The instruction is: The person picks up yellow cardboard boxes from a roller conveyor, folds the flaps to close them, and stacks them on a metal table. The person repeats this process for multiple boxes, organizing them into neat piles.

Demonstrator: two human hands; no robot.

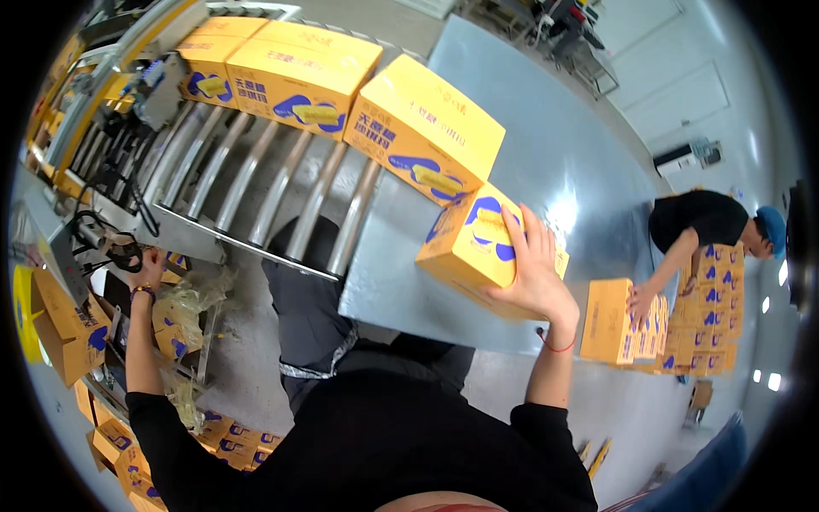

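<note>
My right hand (537,277) grips a yellow carton (476,241) with blue print on the grey metal table (401,282). Its fingers stretch over one face and the thumb lies along the near edge. The carton stands turned at an angle, its far corner against a larger-looking yellow carton (435,119) lying partly on the table. To the left, my left hand (150,266) reaches low beside the roller conveyor (256,183), close to a bundle of black cables (111,243). Its fingers are small and partly hidden, so what they touch is unclear.
More yellow cartons (299,64) line the conveyor's far side. An opened carton (64,328) and crumpled clear plastic (192,303) are below my left arm. At right, a co-worker (704,218) handles cartons (607,320) beside a stack (708,316).
</note>
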